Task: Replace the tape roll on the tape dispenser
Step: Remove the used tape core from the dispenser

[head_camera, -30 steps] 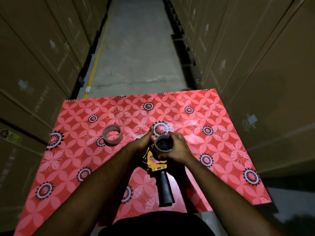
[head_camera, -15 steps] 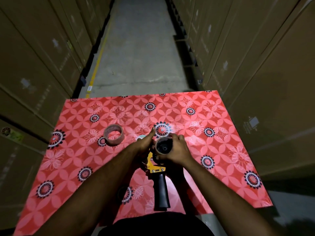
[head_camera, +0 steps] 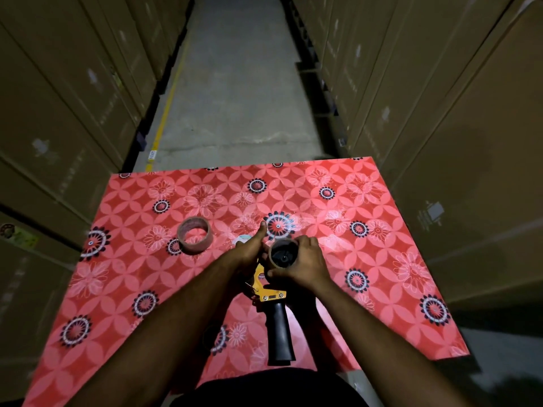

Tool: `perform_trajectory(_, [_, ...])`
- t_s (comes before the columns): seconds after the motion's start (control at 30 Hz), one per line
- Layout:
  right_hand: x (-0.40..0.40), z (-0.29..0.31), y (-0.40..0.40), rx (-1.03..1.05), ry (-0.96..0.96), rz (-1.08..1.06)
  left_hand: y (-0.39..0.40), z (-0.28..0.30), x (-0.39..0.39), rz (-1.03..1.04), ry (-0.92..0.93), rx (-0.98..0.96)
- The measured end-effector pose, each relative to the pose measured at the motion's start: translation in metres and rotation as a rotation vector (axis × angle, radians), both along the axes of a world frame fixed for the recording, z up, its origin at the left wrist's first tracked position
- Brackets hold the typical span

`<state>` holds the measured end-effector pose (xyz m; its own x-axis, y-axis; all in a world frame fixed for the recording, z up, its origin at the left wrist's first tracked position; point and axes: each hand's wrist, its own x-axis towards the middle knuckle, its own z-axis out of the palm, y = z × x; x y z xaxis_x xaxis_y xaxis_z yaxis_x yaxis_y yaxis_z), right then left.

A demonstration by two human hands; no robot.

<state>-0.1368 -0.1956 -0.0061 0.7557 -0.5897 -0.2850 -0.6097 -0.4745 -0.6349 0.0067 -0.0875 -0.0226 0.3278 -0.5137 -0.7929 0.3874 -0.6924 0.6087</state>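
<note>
Gripping dispenser (head_camera: 269, 292), core (head_camera: 282, 254) aboard

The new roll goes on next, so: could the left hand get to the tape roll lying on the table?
Probably yes. The tape roll lies in the open just left of the left hand, nothing between them. But that hand now steadies the tape dispenser and would have to let go first.
</note>
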Motion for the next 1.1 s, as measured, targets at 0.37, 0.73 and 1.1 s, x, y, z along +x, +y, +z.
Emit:
perform_trajectory(0.37, [-0.002,-0.005,-0.009,0.091,-0.065,0.042,-0.003,-0.014,-0.006,0.106,-0.045,0.01])
perform_trajectory(0.73, [-0.007,-0.005,-0.022,0.118,-0.164,0.064,-0.002,-0.007,-0.009,0.131,-0.071,0.014])
perform_trajectory(1.1, [-0.006,-0.012,-0.017,0.097,-0.129,0.02,-0.001,0.003,-0.012,0.086,0.004,0.044])
